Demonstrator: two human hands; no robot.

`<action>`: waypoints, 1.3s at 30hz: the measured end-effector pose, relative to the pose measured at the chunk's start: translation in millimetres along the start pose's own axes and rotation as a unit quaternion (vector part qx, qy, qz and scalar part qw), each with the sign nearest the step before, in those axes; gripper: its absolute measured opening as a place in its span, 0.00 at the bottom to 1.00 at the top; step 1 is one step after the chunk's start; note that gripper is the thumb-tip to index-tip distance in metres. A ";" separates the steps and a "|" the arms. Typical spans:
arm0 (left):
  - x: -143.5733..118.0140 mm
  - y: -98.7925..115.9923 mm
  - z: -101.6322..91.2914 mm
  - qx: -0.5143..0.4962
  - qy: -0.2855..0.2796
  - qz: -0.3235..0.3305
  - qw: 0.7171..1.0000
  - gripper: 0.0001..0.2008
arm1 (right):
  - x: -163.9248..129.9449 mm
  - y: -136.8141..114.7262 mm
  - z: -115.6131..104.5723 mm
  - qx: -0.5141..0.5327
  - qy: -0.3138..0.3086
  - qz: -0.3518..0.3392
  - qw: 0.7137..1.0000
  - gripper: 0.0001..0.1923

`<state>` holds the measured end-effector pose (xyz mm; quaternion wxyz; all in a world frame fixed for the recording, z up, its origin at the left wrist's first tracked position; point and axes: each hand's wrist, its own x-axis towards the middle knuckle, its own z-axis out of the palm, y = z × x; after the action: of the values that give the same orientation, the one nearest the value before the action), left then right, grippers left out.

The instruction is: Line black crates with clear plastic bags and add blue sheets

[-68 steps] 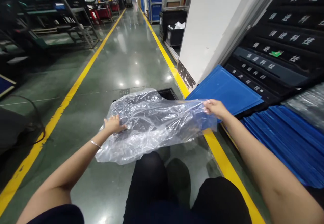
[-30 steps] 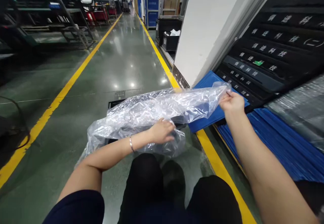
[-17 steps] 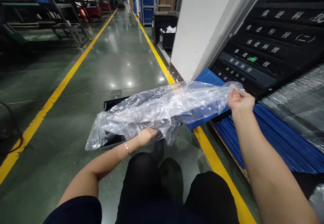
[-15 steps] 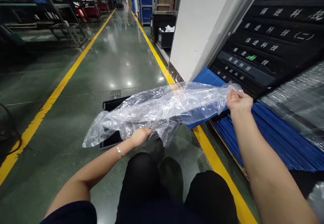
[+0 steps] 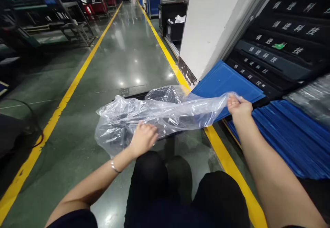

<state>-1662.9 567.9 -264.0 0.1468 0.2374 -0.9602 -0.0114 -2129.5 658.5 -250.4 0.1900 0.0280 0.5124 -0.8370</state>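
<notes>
The crinkled clear plastic bag is stretched low over the green floor ahead of the knees, the right hand pinching its far-right end while the left hand presses fingers onto its near edge. This looks like spreading the film out; a firmer left grip seems needed next. The black tray beneath is mostly veiled, and I cannot tell whether the left fingers actually clasp film.

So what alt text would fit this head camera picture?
Two bare hands stretch a clear plastic bag over a green factory floor: the right hand pinches one end, the left hand presses its middle. Blue sheets lie stacked at right, beyond a yellow line.
</notes>
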 end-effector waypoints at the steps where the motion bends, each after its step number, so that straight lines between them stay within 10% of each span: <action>1: 3.4 17.5 13.4 -0.008 -0.016 0.025 1.000 0.20 | -8.0 -5.3 6.9 0.016 0.034 0.012 0.999 0.15; 7: 22.7 30.4 74.0 0.058 -0.121 -0.011 0.991 0.23 | -41.3 -43.6 30.1 0.048 0.064 0.021 0.997 0.10; 19: 19.9 16.2 82.8 -0.003 -0.226 0.023 0.974 0.15 | -34.2 -45.5 20.0 -0.008 0.073 0.007 0.997 0.11; 23: 27.3 6.8 76.4 -0.104 -0.225 -0.071 0.966 0.13 | -30.9 -40.6 13.5 -0.089 0.048 0.037 0.994 0.09; 27: 49.7 1.6 62.0 -0.365 -0.282 -0.190 0.867 0.09 | -60.3 -14.2 10.6 -0.279 -0.034 0.056 0.958 0.05; 32: 77.8 10.0 48.8 -0.538 -0.321 -0.196 0.754 0.18 | -157.8 39.5 2.7 -0.423 -0.257 -0.138 0.858 0.15; 36: 85.5 20.4 44.7 -0.597 -0.370 -0.184 0.688 0.18 | -219.2 76.1 -13.2 -0.470 -0.475 0.011 0.744 0.14; 39: 83.9 27.0 47.7 -0.604 -0.370 -0.184 0.681 0.15 | -235.0 98.2 -23.5 -0.444 -0.448 0.137 0.764 0.19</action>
<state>-1759.7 551.0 -283.9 -0.1142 0.2459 -0.6580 -0.7025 -1881.3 707.4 -288.0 0.5021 -0.3677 0.6742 -0.3978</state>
